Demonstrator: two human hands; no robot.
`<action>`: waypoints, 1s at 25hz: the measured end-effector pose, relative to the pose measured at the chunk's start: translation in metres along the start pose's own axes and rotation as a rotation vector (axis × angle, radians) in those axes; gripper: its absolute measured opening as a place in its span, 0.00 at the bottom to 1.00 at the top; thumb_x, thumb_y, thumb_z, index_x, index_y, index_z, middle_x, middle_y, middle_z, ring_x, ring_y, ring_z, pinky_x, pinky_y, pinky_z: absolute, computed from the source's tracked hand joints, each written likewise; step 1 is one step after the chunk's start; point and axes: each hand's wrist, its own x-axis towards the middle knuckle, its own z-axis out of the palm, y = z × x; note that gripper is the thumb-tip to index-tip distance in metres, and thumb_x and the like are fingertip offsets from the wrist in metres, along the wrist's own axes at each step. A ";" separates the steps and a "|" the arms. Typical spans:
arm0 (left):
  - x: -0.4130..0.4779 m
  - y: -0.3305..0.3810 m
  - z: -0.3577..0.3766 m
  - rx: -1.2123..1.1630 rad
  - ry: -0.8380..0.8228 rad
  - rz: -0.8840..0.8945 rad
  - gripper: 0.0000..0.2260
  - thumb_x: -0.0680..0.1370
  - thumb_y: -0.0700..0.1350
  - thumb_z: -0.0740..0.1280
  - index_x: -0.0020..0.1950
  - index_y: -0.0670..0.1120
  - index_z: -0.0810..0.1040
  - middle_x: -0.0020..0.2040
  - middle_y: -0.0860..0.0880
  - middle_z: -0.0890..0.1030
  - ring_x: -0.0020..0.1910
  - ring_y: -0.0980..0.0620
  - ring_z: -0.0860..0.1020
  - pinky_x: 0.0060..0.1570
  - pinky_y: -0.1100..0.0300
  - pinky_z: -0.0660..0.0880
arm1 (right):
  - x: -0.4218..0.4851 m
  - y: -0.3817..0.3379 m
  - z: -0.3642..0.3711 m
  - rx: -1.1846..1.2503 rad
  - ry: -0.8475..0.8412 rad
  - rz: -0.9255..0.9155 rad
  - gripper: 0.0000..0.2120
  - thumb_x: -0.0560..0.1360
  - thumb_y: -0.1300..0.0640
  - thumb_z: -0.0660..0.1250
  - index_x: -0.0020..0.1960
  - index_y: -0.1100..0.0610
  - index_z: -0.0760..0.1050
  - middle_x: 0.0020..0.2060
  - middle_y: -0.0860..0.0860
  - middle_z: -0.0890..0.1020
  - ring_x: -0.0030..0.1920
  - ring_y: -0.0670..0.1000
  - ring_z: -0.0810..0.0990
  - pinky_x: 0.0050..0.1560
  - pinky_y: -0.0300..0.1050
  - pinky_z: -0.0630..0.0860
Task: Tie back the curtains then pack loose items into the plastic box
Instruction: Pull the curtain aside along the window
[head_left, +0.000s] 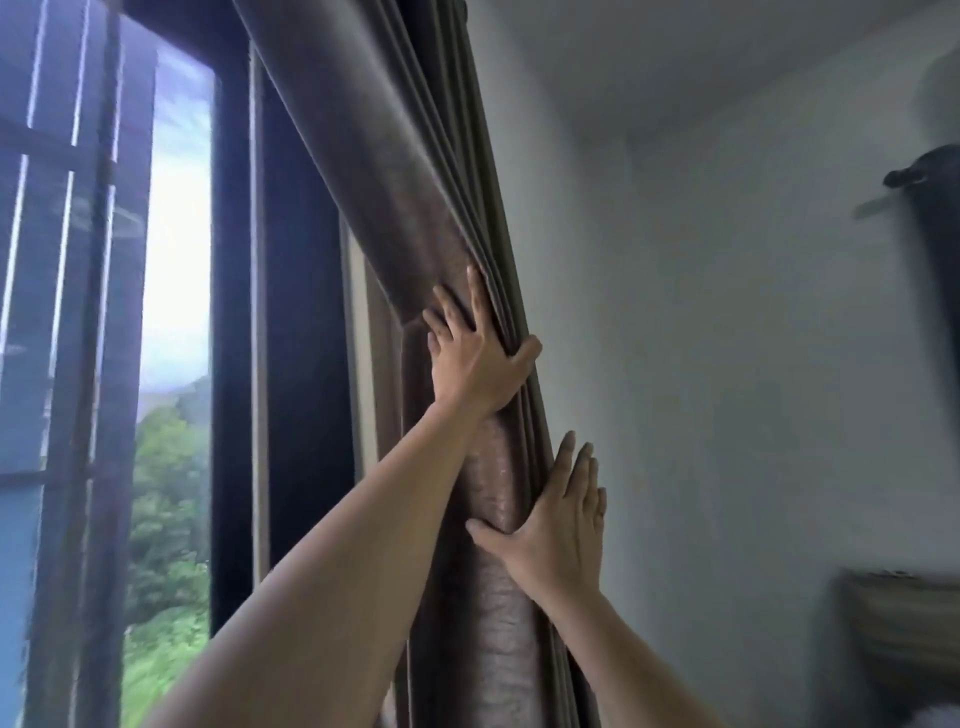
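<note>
A brown-grey curtain hangs gathered in folds at the right side of the window. My left hand is raised high and wraps around the bunched folds, fingers on the front, thumb hooked around the right edge. My right hand lies lower on the same bundle, fingers straight and pointing up along its right side, thumb pressed across the front. No plastic box is in view.
An open window with a dark frame and bars is at the left, with trees outside. A white wall runs to the right of the curtain. A dark hanging object and a wooden piece of furniture are at the far right.
</note>
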 end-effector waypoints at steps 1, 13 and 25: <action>0.007 0.000 0.013 0.004 -0.002 -0.002 0.43 0.75 0.63 0.58 0.74 0.50 0.30 0.76 0.37 0.37 0.75 0.34 0.42 0.73 0.42 0.49 | 0.009 0.010 0.004 0.007 -0.031 0.012 0.65 0.60 0.30 0.70 0.70 0.53 0.22 0.76 0.56 0.37 0.76 0.55 0.38 0.76 0.51 0.42; 0.085 0.014 0.155 -0.049 0.047 0.064 0.43 0.74 0.58 0.61 0.74 0.50 0.30 0.76 0.36 0.38 0.74 0.33 0.45 0.72 0.41 0.53 | 0.113 0.135 0.062 0.087 -0.218 -0.001 0.64 0.59 0.28 0.69 0.73 0.51 0.28 0.75 0.53 0.57 0.74 0.58 0.56 0.74 0.58 0.56; 0.087 0.007 0.180 -0.003 0.114 0.003 0.46 0.73 0.56 0.63 0.74 0.50 0.30 0.76 0.39 0.37 0.75 0.35 0.42 0.71 0.39 0.52 | 0.130 0.168 0.088 0.483 -0.291 -0.222 0.28 0.67 0.45 0.73 0.61 0.46 0.62 0.55 0.44 0.73 0.53 0.45 0.74 0.54 0.36 0.73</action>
